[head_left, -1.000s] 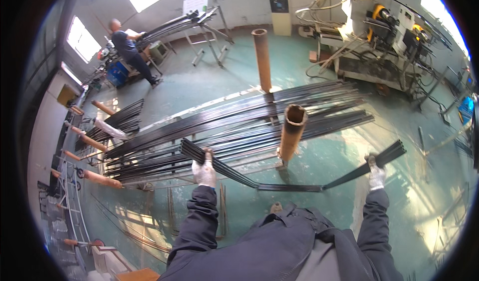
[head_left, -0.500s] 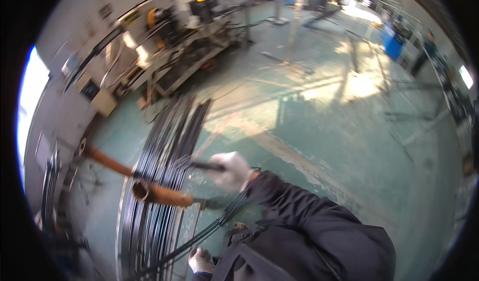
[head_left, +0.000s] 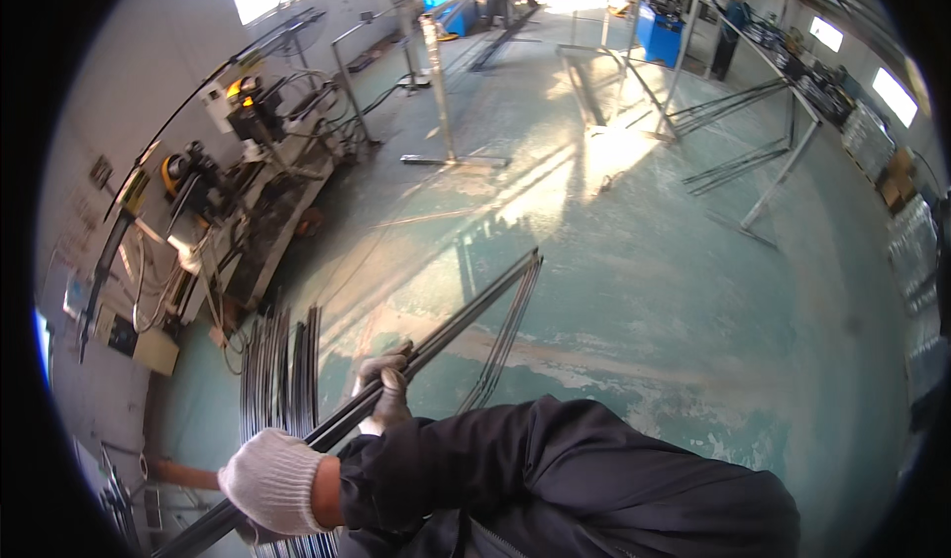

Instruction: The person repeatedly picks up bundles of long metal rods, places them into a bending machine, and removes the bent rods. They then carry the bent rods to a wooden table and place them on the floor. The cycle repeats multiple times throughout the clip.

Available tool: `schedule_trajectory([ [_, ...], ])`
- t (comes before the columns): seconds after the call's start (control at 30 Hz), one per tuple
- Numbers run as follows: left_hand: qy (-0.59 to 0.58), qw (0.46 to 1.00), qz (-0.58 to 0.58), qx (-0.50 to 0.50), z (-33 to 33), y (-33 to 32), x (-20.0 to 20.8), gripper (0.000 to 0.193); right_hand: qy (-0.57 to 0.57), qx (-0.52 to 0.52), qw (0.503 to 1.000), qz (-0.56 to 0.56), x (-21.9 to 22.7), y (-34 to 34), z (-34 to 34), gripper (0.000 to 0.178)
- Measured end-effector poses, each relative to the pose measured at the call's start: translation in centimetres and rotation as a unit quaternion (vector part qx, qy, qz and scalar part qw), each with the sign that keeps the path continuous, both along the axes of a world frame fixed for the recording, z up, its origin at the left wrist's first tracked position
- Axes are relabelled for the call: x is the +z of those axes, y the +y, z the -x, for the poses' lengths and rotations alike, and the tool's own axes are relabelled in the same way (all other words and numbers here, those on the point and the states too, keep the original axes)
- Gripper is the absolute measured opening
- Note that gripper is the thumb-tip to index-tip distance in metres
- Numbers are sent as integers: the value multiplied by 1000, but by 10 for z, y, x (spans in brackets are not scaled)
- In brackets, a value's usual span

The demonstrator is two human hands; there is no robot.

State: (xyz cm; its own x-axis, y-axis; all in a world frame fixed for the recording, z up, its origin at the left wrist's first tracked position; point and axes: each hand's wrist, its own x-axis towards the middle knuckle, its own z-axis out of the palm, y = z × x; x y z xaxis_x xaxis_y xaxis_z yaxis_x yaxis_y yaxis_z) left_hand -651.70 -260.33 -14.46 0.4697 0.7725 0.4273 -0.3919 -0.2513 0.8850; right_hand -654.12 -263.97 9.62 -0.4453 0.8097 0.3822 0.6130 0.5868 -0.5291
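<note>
A bundle of long, slim dark metal bars slants from the lower left up to the middle of the view. My right hand, in a white knit glove, is closed over its lower part, with my forearm reaching across my body. Farther along, my left hand, also gloved, wraps round the bars with the thumb on top; its forearm is mostly hidden behind my right arm. Thin dark rods slope down from the bundle's far end; whether they are joined to it I cannot tell. Beneath lie many similar bars, side by side.
A rusty brown pipe sticks out beside the lying bars. Machines line the left wall. Metal stands rise from the green floor ahead. Bars rest on a rack at the right, with a person standing beyond.
My view has swung to the right. My right hand has moved to the lower left, and my left hand has come up from the bottom edge. Both now grip the bar bundle, which points forward.
</note>
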Motion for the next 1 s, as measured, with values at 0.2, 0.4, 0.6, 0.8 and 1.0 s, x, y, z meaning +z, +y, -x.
schedule_trajectory([
  [0.2,109,994,10,-25,-111,62,69,21,87,-49,956,-277,-35,19,-205,48],
  [0.4,-77,988,101,-89,-228,141,130,38,-142,-454,880,6,-158,49,-505,96],
  [0.6,-39,994,56,-89,-403,212,179,42,-10,-480,856,-195,-173,170,-723,48],
  [0.8,-32,993,87,-73,-541,306,196,28,-66,-477,855,-192,-183,241,-895,24],
  [1.0,528,454,-642,322,-652,431,199,23,-36,-550,811,-198,-212,256,-1119,9],
])
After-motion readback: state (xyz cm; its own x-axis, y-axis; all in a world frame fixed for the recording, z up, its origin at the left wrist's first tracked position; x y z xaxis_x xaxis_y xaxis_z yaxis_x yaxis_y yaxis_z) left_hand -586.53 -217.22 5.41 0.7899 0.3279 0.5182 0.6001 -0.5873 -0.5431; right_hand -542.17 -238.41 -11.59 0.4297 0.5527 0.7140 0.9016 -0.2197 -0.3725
